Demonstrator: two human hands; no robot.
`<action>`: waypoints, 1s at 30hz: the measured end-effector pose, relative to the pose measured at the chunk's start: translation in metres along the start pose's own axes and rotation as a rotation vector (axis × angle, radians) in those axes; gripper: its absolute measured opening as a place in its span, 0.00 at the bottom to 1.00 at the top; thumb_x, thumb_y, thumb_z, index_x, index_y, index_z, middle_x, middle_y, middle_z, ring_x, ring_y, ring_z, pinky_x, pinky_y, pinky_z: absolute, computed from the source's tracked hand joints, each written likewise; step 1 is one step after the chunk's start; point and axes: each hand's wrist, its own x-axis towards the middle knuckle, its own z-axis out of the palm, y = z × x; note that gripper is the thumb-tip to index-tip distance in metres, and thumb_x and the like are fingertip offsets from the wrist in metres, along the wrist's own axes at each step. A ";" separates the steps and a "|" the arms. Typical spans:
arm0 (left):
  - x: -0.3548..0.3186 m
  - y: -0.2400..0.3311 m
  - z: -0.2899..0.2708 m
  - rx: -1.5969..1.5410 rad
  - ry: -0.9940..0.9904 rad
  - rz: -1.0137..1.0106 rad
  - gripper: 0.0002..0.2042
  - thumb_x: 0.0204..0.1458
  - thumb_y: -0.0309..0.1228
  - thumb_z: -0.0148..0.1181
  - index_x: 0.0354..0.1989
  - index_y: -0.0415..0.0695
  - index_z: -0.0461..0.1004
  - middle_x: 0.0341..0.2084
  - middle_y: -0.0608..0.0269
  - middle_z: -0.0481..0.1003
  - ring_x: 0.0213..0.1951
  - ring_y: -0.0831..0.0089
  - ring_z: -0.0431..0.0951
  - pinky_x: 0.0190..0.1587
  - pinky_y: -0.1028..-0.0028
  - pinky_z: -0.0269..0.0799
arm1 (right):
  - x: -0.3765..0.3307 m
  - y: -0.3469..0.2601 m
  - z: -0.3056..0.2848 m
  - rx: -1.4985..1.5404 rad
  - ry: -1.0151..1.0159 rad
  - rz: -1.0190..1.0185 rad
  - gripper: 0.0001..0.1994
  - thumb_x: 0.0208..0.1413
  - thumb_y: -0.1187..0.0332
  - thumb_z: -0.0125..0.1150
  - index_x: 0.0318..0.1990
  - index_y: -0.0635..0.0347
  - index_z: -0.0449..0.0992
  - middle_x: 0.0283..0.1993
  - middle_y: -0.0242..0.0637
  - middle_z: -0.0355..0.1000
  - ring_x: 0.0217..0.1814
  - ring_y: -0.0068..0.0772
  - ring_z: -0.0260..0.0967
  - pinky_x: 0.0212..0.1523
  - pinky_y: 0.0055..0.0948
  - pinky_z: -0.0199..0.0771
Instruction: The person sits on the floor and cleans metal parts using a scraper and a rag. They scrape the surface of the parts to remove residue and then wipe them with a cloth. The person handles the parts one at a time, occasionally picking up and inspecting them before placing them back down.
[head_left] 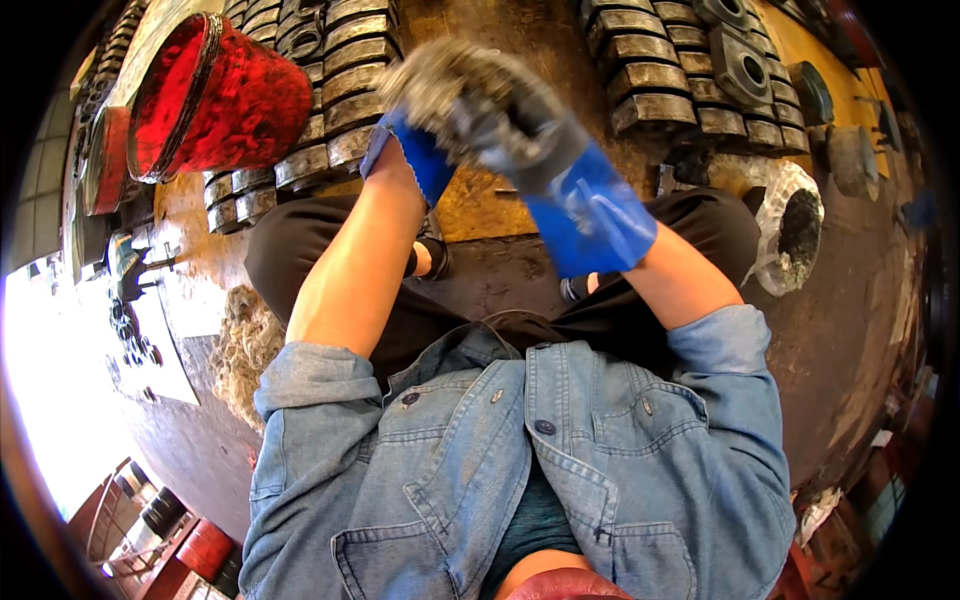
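Note:
My two gloved hands meet above the table, smeared by motion. A tan-grey wad of waste yarn point(432, 84) is bunched between them. My right hand point(535, 135), in a grey glove with a long blue cuff, closes on the wad from the right; a dark patch among its fingers is too blurred to name. At the wad's left side is my left hand point(428, 160), of which mainly the blue glove cuff shows. Its fingers are hidden or blurred. Rows of metal blocks with round bores point(350, 80) stand just beyond, on the left.
More metal blocks point(650, 75) stand at the far right. A red bucket point(240, 110) leans at the left, above a heap of tan waste yarn point(245, 350). A clear plastic bag with dark contents point(790, 230) sits beside my right knee. A power tool point(125, 265) lies far left.

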 end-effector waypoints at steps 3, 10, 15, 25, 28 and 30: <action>0.012 0.007 0.022 -0.535 0.165 0.075 0.14 0.54 0.34 0.58 0.47 0.43 0.76 0.42 0.51 0.76 0.38 0.60 0.79 0.46 0.61 0.74 | 0.005 0.014 0.013 -0.547 0.194 -0.826 0.25 0.46 0.70 0.67 0.55 0.63 0.73 0.50 0.50 0.74 0.52 0.48 0.74 0.58 0.42 0.73; 0.021 0.018 0.043 -0.593 0.146 0.123 0.14 0.53 0.34 0.58 0.47 0.43 0.76 0.41 0.52 0.76 0.38 0.60 0.79 0.45 0.62 0.74 | -0.003 0.028 0.011 -0.792 0.270 -0.422 0.28 0.39 0.67 0.71 0.54 0.57 0.75 0.43 0.50 0.76 0.46 0.48 0.76 0.49 0.41 0.75; 0.020 0.028 0.045 -0.461 0.092 0.128 0.14 0.53 0.34 0.58 0.46 0.42 0.76 0.41 0.52 0.76 0.37 0.61 0.79 0.44 0.62 0.74 | 0.022 0.048 0.052 -0.984 0.359 0.393 0.23 0.44 0.62 0.68 0.50 0.56 0.77 0.41 0.45 0.76 0.45 0.44 0.74 0.47 0.36 0.73; 0.034 0.032 0.046 -0.538 0.092 0.157 0.14 0.53 0.34 0.59 0.46 0.42 0.76 0.39 0.52 0.76 0.36 0.61 0.79 0.42 0.63 0.74 | 0.039 0.013 -0.048 -0.136 0.210 0.069 0.19 0.48 0.65 0.66 0.49 0.58 0.77 0.33 0.41 0.78 0.33 0.34 0.78 0.34 0.28 0.78; 0.039 0.025 0.040 -0.613 0.089 0.169 0.14 0.53 0.34 0.59 0.46 0.42 0.76 0.39 0.53 0.76 0.36 0.62 0.79 0.42 0.63 0.74 | 0.039 0.011 -0.067 0.014 0.311 -0.005 0.19 0.48 0.66 0.67 0.50 0.58 0.77 0.35 0.42 0.79 0.33 0.33 0.78 0.35 0.27 0.79; 0.039 0.022 0.038 -0.651 0.095 0.183 0.14 0.53 0.34 0.59 0.46 0.42 0.76 0.39 0.53 0.76 0.36 0.62 0.79 0.42 0.63 0.74 | 0.039 0.008 -0.071 0.006 0.356 -0.027 0.19 0.48 0.67 0.67 0.50 0.57 0.77 0.36 0.42 0.79 0.34 0.32 0.78 0.35 0.27 0.80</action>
